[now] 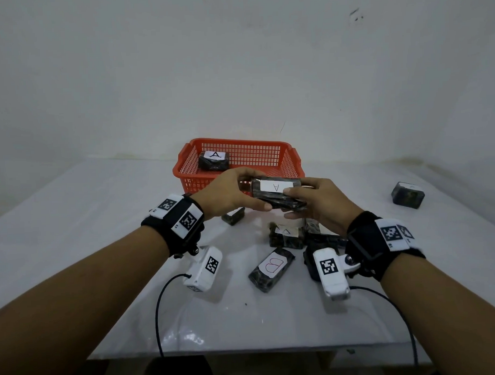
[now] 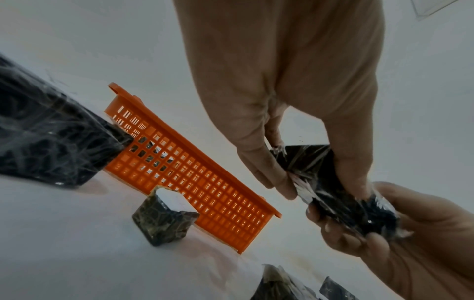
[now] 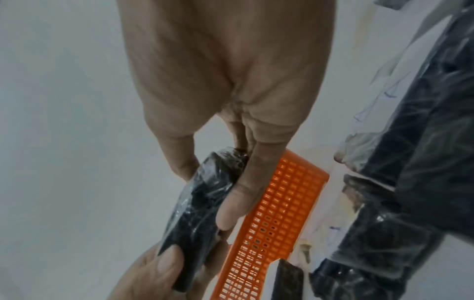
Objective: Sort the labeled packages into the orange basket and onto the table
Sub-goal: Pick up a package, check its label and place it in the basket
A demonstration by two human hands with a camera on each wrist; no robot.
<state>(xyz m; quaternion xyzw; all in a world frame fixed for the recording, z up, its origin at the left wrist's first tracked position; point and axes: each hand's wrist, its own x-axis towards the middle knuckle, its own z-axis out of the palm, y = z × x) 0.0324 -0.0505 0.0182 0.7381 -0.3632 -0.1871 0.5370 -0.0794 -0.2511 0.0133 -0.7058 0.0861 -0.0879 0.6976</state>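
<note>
The A package (image 1: pixel 276 193) is held in the air just in front of the orange basket (image 1: pixel 289 160) – long axis running left-right, one end in each hand. Left hand (image 1: pixel 229 193) pinches the left end and sits closer to the basket; right hand (image 1: pixel 322 204) pinches the right end. Dark, shiny plastic wrap, white label up.

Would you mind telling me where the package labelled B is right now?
In the head view, the package labelled B lies flat on the table, near the front centre, just before the pile of unsorted packages and between the two wrists.
</note>
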